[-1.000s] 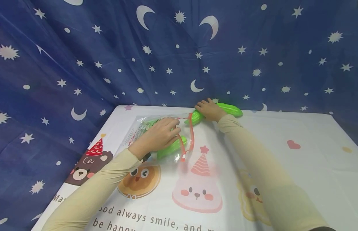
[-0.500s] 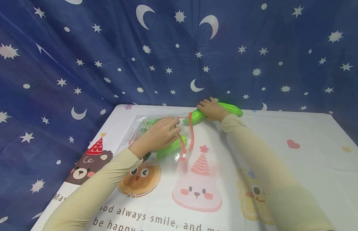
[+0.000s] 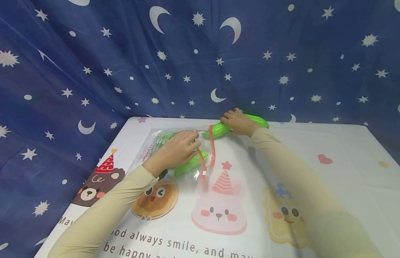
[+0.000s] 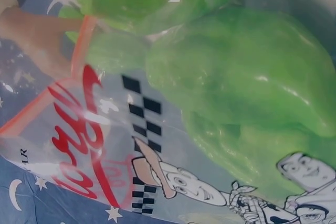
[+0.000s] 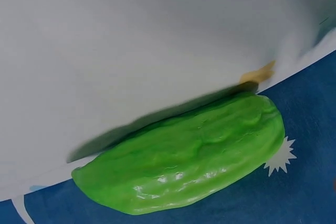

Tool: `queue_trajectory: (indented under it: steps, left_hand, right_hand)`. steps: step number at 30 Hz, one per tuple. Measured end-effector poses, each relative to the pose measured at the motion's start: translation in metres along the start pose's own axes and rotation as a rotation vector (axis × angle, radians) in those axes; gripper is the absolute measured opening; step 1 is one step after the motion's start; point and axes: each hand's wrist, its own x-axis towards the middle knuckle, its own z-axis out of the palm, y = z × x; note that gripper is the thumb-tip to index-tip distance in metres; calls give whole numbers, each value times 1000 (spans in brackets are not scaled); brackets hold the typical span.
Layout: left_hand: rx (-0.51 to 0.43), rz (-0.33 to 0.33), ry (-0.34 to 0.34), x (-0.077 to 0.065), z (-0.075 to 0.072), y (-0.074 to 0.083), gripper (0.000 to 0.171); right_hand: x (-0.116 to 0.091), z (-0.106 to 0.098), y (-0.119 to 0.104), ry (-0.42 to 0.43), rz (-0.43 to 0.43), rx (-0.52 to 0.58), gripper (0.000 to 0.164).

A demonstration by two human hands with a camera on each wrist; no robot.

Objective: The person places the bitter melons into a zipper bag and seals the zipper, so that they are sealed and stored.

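My left hand (image 3: 177, 148) holds the clear plastic bag (image 3: 191, 175) at its mouth, fingers curled over the orange edge strip (image 3: 212, 147). Several green vegetables (image 4: 231, 72) lie inside the bag in the left wrist view; one green end (image 3: 191, 165) shows below my left hand in the head view. My right hand (image 3: 240, 123) grips a ridged green bitter melon (image 3: 217, 130), its left tip at the bag's mouth. To the right of that hand lies a bumpy green bitter melon (image 5: 181, 156), seen whole in the right wrist view. The right fingertips are partly hidden.
A white printed tablecloth (image 3: 348, 200) covers the table. Its back edge meets a blue curtain (image 3: 187, 53) with stars and moons, close behind the right hand. The curtain also runs along the left side.
My right hand has shifted slightly to the right, while the gripped melon's left tip sits a little farther left at the bag's mouth. The left hand and bag have stayed nearly still.
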Motion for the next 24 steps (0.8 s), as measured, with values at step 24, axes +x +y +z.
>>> queue_trajectory:
  steps: [24]
  left_hand:
    - [-3, -16, 4, -1, -3, 3, 17]
  right_hand:
    - [-51, -15, -17, 114, -81, 28, 41]
